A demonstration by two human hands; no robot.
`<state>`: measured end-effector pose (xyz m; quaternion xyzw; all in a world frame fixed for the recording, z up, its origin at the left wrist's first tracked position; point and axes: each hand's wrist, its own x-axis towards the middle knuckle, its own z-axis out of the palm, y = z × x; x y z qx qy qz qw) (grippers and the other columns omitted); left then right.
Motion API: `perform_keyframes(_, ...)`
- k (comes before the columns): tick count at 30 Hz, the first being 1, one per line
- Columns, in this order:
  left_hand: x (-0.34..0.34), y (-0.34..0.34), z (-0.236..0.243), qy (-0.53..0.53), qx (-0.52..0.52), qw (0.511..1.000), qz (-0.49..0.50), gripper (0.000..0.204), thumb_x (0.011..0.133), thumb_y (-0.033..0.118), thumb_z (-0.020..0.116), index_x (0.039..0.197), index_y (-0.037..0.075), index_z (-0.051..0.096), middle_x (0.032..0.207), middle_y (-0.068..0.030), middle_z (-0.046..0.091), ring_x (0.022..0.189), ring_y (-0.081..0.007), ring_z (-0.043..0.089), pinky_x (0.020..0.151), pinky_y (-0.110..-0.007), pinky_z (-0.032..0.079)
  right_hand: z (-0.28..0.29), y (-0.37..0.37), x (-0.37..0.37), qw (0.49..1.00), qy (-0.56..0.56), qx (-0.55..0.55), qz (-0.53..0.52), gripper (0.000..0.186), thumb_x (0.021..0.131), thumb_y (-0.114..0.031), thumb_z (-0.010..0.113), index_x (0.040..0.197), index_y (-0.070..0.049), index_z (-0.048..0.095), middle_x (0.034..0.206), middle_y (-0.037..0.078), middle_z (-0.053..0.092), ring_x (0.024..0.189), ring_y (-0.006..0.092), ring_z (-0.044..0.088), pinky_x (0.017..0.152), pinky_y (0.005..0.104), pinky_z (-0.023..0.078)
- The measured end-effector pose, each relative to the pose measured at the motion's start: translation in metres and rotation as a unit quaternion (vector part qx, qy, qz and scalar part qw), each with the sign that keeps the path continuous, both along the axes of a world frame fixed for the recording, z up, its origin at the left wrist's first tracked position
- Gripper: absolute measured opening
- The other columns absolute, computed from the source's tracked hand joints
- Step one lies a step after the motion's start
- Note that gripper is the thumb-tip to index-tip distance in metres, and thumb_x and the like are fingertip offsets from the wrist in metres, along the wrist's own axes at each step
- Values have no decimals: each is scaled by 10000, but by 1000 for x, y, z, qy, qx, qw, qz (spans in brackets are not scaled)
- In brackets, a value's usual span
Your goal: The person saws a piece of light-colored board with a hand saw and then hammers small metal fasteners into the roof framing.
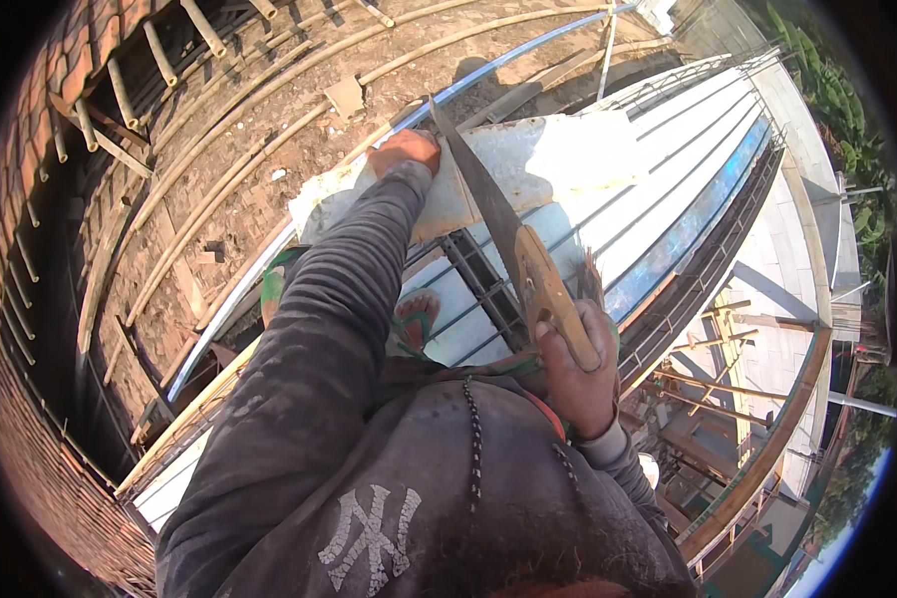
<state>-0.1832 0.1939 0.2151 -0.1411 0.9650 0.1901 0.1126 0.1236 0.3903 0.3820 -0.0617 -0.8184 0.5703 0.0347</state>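
My right hand (576, 364) is closed round the wooden handle (550, 294) of a handsaw. The saw's long dark blade (483, 189) slants away to the upper left, its tip near the far edge of a pale, worn board (528, 164). The blade crosses over this board; whether its teeth are in the board I cannot tell. My left hand (406, 151) grips the board's far edge, just left of the saw tip, with its fingers curled and partly hidden. The board lies across light panels (468, 334) with dark ribs. A sandalled foot (417, 317) stands near it.
A rebar cage (483, 284) runs beneath the board, and another lines the deck's right edge beside a blue strip (658, 269). Beyond that edge are lower timber framing (708, 399) and a pale wall. Bamboo poles (259, 149) lie over brown ground at left, below roof tiles (45, 110).
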Motion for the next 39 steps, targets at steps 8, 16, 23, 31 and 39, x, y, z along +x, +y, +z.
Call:
perform_keyframes(8,9,9,17,23,-48,998,-23,560,1051,461,359,1243,95,737,1302,-143,716,1234,-312,666,1121,-551,369,-37,-8,-61,996,-13,-87,-29,98,935,-72,651,958,13,607,771,19,574,712,103,527,672,279,462)
perform_keyframes(16,-9,0,-5,-16,-26,1000,6,553,1040,444,387,1336,82,683,1415,-149,654,1317,-295,623,1198,-546,299,-52,-25,-76,997,57,-45,7,126,931,-93,676,943,-8,583,786,99,589,714,142,545,672,323,477)
perform_keyframes(23,-4,-5,-17,4,-73,997,9,580,1036,467,358,1305,79,695,1363,-134,688,1273,-321,650,1191,-564,310,9,15,23,998,-61,-13,-10,132,912,-28,676,1035,0,636,820,32,605,747,89,539,685,278,474)
perform_keyframes(31,-2,9,17,10,-56,998,-27,556,1020,496,404,1287,120,715,1398,-129,668,1295,-275,637,1137,-527,363,-66,-20,-130,997,22,-74,-7,134,924,-100,640,947,26,600,768,119,586,687,159,544,665,341,488)
perform_keyframes(39,-9,-1,-3,-1,-25,1000,16,546,1026,448,383,1337,114,682,1421,-116,655,1333,-287,614,1214,-530,313,-13,5,-8,1000,-19,-15,-1,91,921,-46,665,990,-9,618,809,73,583,732,130,564,686,307,482)
